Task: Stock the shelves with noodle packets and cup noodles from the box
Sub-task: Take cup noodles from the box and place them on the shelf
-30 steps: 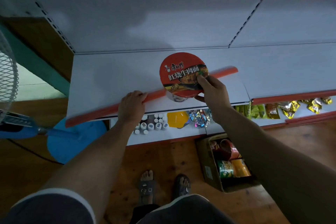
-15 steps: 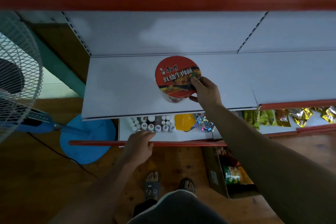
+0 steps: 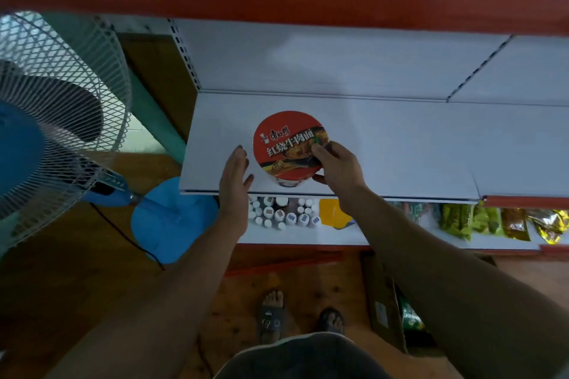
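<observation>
item: cup noodles [image 3: 288, 148] upright near front edge of shelf [image 3: 400, 157] | right hand [image 3: 337, 163] grips its rim | left hand [image 3: 235, 177] flat, fingers straight, just beside it | progress: one cup shelved; box [image 3: 385, 301] below shelf seemingly holds more

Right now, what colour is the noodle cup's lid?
The lid is mostly red with white writing, seen in head view.

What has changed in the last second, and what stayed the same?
The left hand let go of the red strip, which now lies down by the floor, and rose to the shelf, open beside the cup noodles. The right hand still grips it there.
</observation>
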A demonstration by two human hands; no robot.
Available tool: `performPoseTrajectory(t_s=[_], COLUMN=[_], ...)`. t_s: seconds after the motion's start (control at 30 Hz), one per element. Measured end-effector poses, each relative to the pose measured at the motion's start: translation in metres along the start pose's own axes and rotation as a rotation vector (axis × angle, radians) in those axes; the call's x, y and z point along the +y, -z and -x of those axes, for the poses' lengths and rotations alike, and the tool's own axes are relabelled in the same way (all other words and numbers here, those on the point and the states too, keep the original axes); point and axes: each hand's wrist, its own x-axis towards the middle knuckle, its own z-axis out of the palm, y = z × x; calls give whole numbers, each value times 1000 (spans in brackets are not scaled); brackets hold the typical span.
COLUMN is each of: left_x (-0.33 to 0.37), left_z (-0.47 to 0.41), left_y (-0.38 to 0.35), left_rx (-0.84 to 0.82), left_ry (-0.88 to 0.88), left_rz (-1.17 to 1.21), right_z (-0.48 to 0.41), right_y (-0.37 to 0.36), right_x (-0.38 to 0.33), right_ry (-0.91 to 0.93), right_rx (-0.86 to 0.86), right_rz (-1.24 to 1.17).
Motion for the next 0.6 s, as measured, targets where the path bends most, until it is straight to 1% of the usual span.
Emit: performPoseTrajectory(t_s=[0.13,0.23,0.37,0.6], left_x=[10,14,18,22], left_z=[-9,-20,-39,-61], left_y=[13,28,54,81], left_rx=[-35,3,51,115], left_ry=[-29,-25,-38,-51], left_rz=[-31,-29,-97,-139], right_z=[-1,-2,-5,-14], right_y=[-32,-56,-84,-120], right_x=[-1,-3,-6,-12], right_ry=[-5,-43,-104,-115], right_rx=[-65,-83,-127,-162], right_rz=[39,37,14,98])
